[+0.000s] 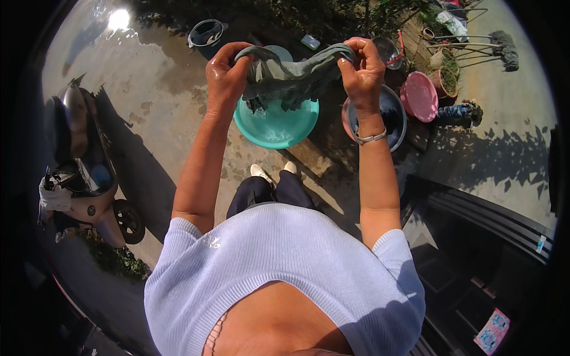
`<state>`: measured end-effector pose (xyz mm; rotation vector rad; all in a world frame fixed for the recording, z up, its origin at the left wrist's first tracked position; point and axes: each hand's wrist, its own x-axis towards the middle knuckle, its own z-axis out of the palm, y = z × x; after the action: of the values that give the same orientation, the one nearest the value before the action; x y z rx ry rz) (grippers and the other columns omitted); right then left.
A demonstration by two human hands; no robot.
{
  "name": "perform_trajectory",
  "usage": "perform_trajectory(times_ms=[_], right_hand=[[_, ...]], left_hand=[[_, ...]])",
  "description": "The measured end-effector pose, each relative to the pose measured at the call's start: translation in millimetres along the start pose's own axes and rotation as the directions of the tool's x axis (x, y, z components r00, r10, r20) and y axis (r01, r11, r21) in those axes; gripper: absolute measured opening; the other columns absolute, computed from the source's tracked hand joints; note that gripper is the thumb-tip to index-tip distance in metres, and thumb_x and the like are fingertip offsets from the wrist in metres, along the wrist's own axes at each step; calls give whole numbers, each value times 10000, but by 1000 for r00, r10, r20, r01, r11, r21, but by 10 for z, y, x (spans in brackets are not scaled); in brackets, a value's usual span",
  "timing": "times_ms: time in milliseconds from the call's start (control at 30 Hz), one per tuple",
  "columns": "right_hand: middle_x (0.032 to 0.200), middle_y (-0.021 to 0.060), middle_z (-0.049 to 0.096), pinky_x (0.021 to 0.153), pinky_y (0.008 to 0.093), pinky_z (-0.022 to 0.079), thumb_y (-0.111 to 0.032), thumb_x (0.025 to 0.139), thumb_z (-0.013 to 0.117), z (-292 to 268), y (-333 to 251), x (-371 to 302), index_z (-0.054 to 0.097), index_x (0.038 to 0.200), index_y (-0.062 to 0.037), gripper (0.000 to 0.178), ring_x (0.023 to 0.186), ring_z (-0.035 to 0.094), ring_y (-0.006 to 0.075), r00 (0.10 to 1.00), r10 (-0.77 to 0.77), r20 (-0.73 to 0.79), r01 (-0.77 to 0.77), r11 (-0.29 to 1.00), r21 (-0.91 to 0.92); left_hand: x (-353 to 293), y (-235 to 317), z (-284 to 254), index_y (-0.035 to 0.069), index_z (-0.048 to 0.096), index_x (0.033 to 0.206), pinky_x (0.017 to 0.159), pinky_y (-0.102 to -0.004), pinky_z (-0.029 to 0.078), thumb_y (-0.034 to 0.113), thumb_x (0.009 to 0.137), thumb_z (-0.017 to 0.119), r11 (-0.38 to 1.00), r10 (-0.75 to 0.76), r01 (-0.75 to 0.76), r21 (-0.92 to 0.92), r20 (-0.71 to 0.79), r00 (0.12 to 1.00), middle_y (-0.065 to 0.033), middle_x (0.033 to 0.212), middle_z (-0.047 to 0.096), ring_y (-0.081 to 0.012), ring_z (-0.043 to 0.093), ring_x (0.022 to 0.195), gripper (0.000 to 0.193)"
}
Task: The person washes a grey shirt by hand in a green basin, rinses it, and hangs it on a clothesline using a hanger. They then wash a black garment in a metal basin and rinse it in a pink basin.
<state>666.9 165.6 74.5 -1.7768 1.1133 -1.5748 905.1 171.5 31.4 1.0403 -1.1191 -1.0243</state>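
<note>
Stretched between my two hands hangs a wet grey-green cloth point(294, 74), perhaps a garment; its exact kind does not show. My left hand point(227, 74) pinches its left end, and my right hand point(362, 71) grips the right end, fingers closed on the fabric. The lower edge of the cloth droops in dark folds over a turquoise plastic basin point(279, 133) with water in it. Part of the basin's far side is hidden behind the cloth. A silver bracelet point(372, 137) circles my right wrist.
Right of the basin stands a metal-rimmed tub point(404, 121), with a pink basin point(420, 97) beyond it. A dark bucket point(206, 35) is at the far left of the cloth. A scooter point(89, 178) is parked at left. Mops point(503, 50) lie at far right.
</note>
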Motion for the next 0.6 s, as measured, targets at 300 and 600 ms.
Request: perform_trajectory(times_ms=[300,600], right_hand=[[812,112,517,649,389,479,12,647,647,911,1631,-1407,533,853,-51,244,740,567,313,939,261,225,-172,921,-350],[1148,186,518,852,414,479,-157,692,768,1043,2771,-2017,602,1085,-79,434,1033,548,376,694,452,561,-294,888,-353]], left_hand=[[-745,-2369,70,58,570,1009,646,-259,530,95,862,556,784,-611,543,-300,-224,759,-45,921,599,-128,597,759,153],[-1218,-2988,74,133,389,1331,809,-526,474,374,841,627,382,-883,891,-244,-379,275,-113,1325,425,-304,469,1170,596]])
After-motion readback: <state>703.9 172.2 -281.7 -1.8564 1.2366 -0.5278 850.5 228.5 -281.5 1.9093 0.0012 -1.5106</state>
